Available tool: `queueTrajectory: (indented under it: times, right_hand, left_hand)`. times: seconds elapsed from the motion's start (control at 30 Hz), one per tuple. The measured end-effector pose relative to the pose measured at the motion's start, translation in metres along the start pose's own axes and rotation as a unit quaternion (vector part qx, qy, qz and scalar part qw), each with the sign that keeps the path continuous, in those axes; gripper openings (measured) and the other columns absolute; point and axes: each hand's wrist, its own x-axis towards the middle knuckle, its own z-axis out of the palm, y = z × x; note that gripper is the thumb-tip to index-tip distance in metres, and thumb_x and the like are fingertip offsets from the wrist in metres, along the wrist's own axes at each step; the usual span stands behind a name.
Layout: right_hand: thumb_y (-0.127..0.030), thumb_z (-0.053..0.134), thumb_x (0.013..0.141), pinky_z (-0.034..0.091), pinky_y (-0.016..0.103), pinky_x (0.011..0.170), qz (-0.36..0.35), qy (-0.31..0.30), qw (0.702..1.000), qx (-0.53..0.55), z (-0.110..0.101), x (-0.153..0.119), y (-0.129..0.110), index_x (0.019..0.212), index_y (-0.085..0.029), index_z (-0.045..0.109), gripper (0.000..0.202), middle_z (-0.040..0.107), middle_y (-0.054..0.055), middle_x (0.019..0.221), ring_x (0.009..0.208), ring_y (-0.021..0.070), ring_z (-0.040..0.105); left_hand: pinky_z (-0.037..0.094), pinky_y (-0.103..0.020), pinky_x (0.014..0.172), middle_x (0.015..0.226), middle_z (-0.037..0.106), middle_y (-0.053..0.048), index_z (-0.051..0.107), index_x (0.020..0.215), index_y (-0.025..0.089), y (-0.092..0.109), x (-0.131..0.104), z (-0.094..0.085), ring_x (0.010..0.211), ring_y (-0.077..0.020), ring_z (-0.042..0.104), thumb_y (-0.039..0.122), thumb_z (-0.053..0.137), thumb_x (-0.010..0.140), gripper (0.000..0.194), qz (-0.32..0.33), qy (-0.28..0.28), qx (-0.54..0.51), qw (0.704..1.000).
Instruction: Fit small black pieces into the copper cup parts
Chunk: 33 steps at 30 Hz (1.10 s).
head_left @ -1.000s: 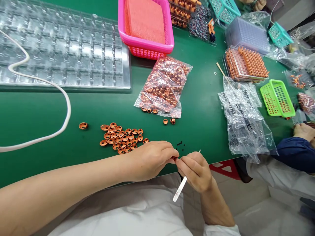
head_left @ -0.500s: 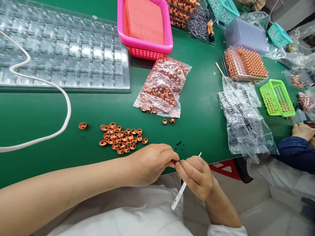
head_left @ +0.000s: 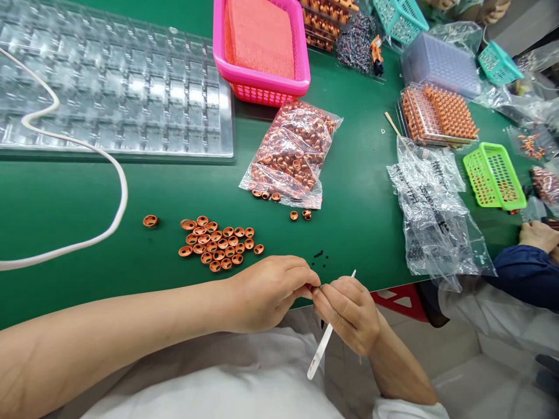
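My left hand (head_left: 266, 294) is closed, its thumb and forefinger pinching a small copper-coloured part (head_left: 311, 287) that the fingers mostly hide. Fingertip to fingertip with it, my right hand (head_left: 349, 314) is also closed and holds slim white tweezers (head_left: 321, 352). Their pointed end shows above the knuckles and the broad end hangs below the palm. Just beyond the hands lie several tiny black pieces (head_left: 321, 254). Left of them, a cluster of copper-coloured cups with holes (head_left: 222, 241) spreads over the green table (head_left: 362, 192).
A clear bag of copper-coloured cups (head_left: 294, 154) lies ahead, before a pink basket (head_left: 262, 90). A clear plastic tray (head_left: 117, 87) and white cable (head_left: 117, 215) occupy the left. Rightward are plastic bags (head_left: 430, 209), a green basket (head_left: 493, 177) and another person's hand (head_left: 539, 235).
The view has shifted slightly. Both hands stay together, and the broad end of the tweezers has tipped a little lower.
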Motion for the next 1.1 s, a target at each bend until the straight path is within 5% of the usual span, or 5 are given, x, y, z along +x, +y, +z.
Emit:
queueTrajectory:
  times: [0.6, 0.83, 1.1]
  right_hand:
    - [-0.006, 0.052, 0.091, 0.053, 0.031, 0.06, 0.01, 0.027, 1.0, 0.007, 0.009, -0.01, 0.001, 0.101, -0.012, 0.07, 0.021, 0.07, 0.009, 0.093, 0.079, 0.0173, 0.06]
    - [-0.002, 0.069, 0.084, 0.054, 0.031, 0.057, 0.1, 0.123, 0.986, 0.041, 0.01, -0.006, -0.01, 0.109, -0.008, 0.066, 0.026, 0.069, 0.008, 0.089, 0.075, 0.0166, 0.065]
    - [0.0, 0.068, 0.085, 0.054, 0.03, 0.057, 0.2, 0.205, 0.957, 0.048, 0.005, -0.006, -0.019, 0.105, -0.013, 0.065, 0.024, 0.066, 0.003, 0.082, 0.068, 0.0135, 0.062]
  left_hand:
    - [0.052, -0.024, 0.068, 0.086, 0.071, -0.007, 0.064, 0.102, 0.013, -0.002, -0.001, 0.003, 0.076, -0.0156, 0.064, 0.011, 0.049, 0.098, 0.016, -0.01, 0.013, -0.012, 1.0]
    - [0.053, -0.019, 0.066, 0.083, 0.073, -0.005, 0.071, 0.099, 0.013, 0.0, 0.003, -0.002, 0.071, -0.0124, 0.068, 0.015, 0.059, 0.094, 0.013, -0.068, 0.021, -0.142, 0.987]
    - [0.056, -0.02, 0.066, 0.086, 0.074, -0.008, 0.072, 0.098, 0.009, 0.008, 0.008, -0.009, 0.07, -0.0118, 0.069, 0.017, 0.061, 0.092, 0.015, -0.16, -0.004, -0.247, 0.956]
